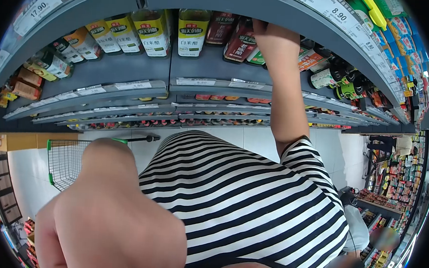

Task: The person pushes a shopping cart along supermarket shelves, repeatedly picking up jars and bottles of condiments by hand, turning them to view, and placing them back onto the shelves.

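Note:
My right hand [277, 37] reaches up to the shelf beside a dark red vinegar bottle [239, 44]. Its fingers are hidden behind the upper shelf edge, so a grip on the bottle cannot be made out. Left of it stand another dark bottle [220, 28] and a yellow-and-white labelled bottle [190, 36]. Large and blurred, my left hand [116, 221] is close to the camera at the lower left. The back of it faces the view, and its fingertips and anything in them are hidden.
More bottles [151, 37] line the shelf [125, 69] to the left, others [326, 78] to the right. A wire cart [65, 157] with green trim stands behind my left hand. Another person [356, 226] is at the lower right, near stocked shelves. Price tags run along the shelf edges.

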A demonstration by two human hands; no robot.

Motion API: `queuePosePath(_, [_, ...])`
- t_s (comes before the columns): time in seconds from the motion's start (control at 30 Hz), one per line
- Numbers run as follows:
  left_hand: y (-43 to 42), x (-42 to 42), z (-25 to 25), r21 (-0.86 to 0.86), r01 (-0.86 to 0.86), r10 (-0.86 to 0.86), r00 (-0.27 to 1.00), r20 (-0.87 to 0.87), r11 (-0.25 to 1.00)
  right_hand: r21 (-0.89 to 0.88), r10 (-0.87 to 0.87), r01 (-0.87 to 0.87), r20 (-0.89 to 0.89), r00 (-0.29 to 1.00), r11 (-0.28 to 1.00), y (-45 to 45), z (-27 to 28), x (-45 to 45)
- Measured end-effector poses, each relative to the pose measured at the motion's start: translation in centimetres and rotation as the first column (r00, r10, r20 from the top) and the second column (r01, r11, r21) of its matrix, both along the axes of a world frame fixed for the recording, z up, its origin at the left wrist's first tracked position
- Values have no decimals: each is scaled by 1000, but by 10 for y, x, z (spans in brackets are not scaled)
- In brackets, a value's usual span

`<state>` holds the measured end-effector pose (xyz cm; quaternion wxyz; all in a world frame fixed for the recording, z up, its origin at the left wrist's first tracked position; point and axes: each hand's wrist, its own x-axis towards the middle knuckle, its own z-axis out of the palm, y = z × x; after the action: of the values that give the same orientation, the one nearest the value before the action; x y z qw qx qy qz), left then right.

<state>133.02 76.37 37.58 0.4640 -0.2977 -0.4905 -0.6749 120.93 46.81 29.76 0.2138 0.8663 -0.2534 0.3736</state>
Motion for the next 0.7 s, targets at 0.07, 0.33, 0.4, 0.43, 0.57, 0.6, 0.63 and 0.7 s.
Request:
queuePosePath(0.07, [-14,-16,10,6,108,-104,965,-240,994,16,-7,7,29,1000,1000,1,2,3])
queuePosePath(0.33, [29,-4,5,282,-257,293,951,-95,924,-39,-4,4,11,1000,999,5,4,6])
queuePosePath(0.4, [10,12,-3,72,-31,41,989,-142,997,70,-10,5,74,997,998,1,0,9])
queuePosePath(0.43, [2,23,-9,-5,54,-54,995,-87,999,177,-19,-7,141,990,984,-2,-2,10])
queuePosePath(0.57, [-23,8,-67,518,-316,247,948,200,795,32,165,-172,163,973,985,-12,-4,12])
queuePosePath(0.6, [-43,3,-86,492,-563,420,825,378,664,141,205,-241,235,950,960,-13,-7,14])
queuePosePath(0.63, [-59,0,-102,480,-748,471,662,582,458,243,234,-314,308,922,918,-14,-11,15])
queuePosePath(0.7, [-93,-6,-148,198,-970,591,241,770,138,307,280,-402,372,885,862,-12,-15,19])
